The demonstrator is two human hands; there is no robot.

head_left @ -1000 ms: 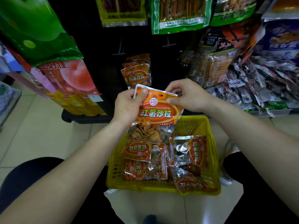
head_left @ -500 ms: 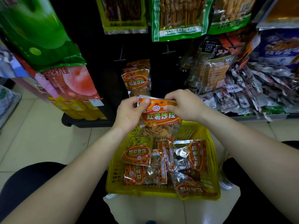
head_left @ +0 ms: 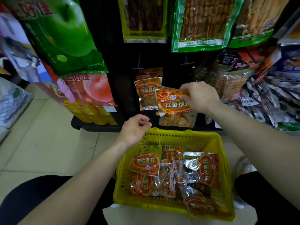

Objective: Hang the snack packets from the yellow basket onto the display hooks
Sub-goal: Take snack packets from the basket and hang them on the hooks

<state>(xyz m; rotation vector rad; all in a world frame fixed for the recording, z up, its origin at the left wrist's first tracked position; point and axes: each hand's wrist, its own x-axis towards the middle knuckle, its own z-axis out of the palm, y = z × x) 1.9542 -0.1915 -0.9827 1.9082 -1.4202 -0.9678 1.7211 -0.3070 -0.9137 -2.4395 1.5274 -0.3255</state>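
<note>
While right grip (head_left: 199,96) pinches orange packet (head_left: 172,106) by its top edge, rest hanging below, left grip (head_left: 134,129) slack, seemingly empty

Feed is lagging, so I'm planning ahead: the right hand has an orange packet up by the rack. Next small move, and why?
Probably slide the held packet up and left onto the hook carrying the matching hanging packets. The right hand pinches its top edge beside them, not yet hooked; the left hand hangs free over the yellow basket.

Beige tiled floor (head_left: 48,143), black display rack (head_left: 113,70), large green bag (head_left: 65,38) hanging upper left
</note>
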